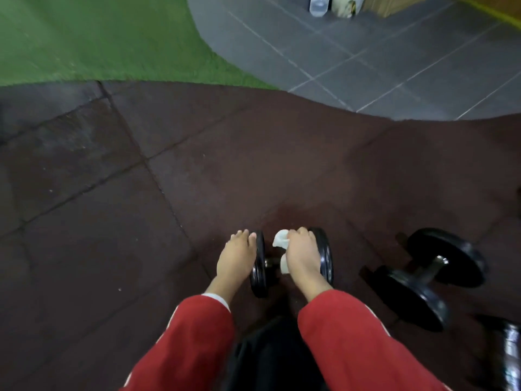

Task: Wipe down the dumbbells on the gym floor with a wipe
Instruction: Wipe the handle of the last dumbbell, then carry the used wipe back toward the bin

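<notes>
A small black dumbbell [259, 266] lies on the dark rubber floor at the bottom centre. My left hand [236, 258] rests with straight fingers against the outer face of its left plate. My right hand [302, 256] is over the bar and the right plate, fingers curled round a white wipe [280, 239] that sticks out on the hand's left side. The bar is mostly hidden under my right hand. A larger black dumbbell [428, 273] lies on the floor to the right, apart from both hands.
Part of another shiny black weight [510, 351] shows at the bottom right corner. Green turf [98, 38] lies at the far left, grey tiles [380, 57] at the far right, with a clear container [318, 5] and boxes at the top edge.
</notes>
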A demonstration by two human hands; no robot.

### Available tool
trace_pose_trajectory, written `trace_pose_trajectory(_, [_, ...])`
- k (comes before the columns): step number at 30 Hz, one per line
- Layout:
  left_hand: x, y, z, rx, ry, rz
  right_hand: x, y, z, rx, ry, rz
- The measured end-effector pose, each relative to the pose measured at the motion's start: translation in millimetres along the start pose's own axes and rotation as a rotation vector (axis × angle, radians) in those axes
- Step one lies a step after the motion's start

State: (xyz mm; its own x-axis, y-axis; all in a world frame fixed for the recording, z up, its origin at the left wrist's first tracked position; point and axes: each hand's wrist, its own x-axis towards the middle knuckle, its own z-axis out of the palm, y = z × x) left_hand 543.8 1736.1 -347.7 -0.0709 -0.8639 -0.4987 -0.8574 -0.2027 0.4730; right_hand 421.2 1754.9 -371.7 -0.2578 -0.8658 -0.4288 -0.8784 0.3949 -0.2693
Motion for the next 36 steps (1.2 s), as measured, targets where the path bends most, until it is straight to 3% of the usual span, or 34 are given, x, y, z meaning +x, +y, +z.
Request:
trace_pose_trajectory(5, [-72,61,-91,0.094,-0.001,0.047,-63,-42,-114,0.025,-0.026,-0.013])
trace_pose_trajectory(10, [-147,109,-186,0.099,-0.010,0.044,-128,-86,-223,0.164,-0.071,0.182])
trace_pose_trajectory(16, [-173,126,-277,0.102,0.013,0.043,-156,-136,-297,0.189,-0.064,0.205])
trace_pose_trajectory(25, [-106,139,-372,0.136,0.038,0.173,-110,-204,-334,0.080,0.036,0.228])
trace_pose_trajectory(31, [-43,156,-380,0.223,0.001,0.236,-56,-206,-344,0.223,0.056,0.214])
trace_pose_trajectory(36, [33,192,-389,0.260,0.023,0.272,16,-197,-374,0.284,0.061,0.347])
